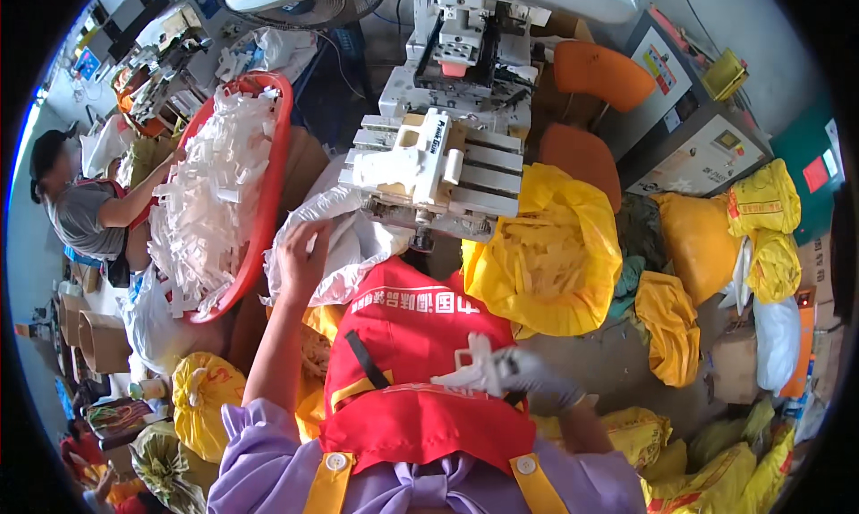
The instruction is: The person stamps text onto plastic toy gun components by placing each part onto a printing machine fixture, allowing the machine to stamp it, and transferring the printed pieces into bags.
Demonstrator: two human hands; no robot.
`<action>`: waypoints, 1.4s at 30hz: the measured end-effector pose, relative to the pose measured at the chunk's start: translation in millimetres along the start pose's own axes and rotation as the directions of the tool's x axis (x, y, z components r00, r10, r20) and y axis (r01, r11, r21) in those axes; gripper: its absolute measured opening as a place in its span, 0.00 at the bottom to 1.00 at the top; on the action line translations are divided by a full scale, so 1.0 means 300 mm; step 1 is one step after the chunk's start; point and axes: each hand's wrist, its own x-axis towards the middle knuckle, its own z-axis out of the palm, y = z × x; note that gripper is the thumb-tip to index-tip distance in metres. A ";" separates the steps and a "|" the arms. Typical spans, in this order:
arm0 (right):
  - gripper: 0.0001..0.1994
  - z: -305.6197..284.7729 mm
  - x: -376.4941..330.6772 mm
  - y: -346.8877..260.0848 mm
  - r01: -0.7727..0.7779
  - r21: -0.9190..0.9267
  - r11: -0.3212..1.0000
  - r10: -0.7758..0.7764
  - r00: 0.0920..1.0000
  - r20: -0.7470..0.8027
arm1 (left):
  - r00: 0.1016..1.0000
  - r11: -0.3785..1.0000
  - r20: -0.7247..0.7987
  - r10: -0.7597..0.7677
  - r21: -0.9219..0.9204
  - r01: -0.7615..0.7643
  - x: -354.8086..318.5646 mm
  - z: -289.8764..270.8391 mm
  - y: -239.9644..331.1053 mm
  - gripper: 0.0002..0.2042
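Observation:
My left hand is over a white plastic bag beside the machine's table. Its fingers are curled, and what they may hold is hidden. In front of my red apron, my right hand wears a pale glove and is blurred by motion. A small white plastic part with a bracket-like shape sticks out from its fingers. Ahead of me stands a machine with a slotted metal table. A white fixture is mounted on that table.
At left, a red tub is heaped with white plastic pieces; a seated person reaches toward it. Right of the machine stands an open yellow bag of pale pieces. Orange chairs, a grey cabinet and several filled bags lie farther right.

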 end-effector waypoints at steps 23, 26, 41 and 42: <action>0.22 -0.015 0.204 -0.681 0.579 -0.809 0.102 -0.949 0.302 0.096 | 0.946 0.988 -0.308 -0.099 -0.148 0.055 0.160 -0.096 -0.055 0.09; 0.26 -0.057 0.408 -0.737 0.572 -0.820 0.024 -0.948 0.273 0.162 | 0.953 0.967 -0.197 -0.232 -0.149 0.204 -0.034 -0.142 -0.153 0.08; 0.20 -0.062 0.375 -0.569 0.566 -0.794 0.222 -0.973 0.183 -0.142 | 0.774 0.770 -0.165 -0.612 -0.347 0.535 -0.582 -0.242 -0.419 0.10; 0.18 -0.119 0.342 -0.520 0.635 -0.701 0.323 -0.944 0.160 -0.289 | 0.748 0.738 -0.141 -0.649 -0.358 0.572 -0.618 -0.261 -0.433 0.11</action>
